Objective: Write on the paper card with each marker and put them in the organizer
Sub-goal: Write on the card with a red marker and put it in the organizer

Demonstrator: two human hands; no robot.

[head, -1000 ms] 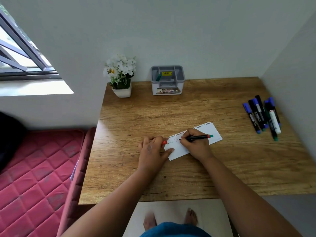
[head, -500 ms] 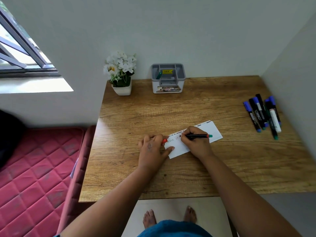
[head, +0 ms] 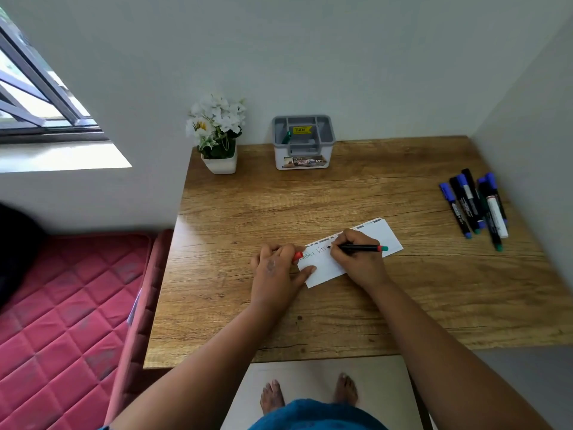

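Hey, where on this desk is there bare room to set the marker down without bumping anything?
Bare wood lies between the organizer at the back and the paper card, and along the desk's near edge below both hands. The right edge is crowded by the pile of markers; the flower pot fills the back left corner.

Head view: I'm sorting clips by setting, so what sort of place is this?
Probably a bedroom corner at home: a small wooden desk set against the walls, a red mattress beside it, and a window.
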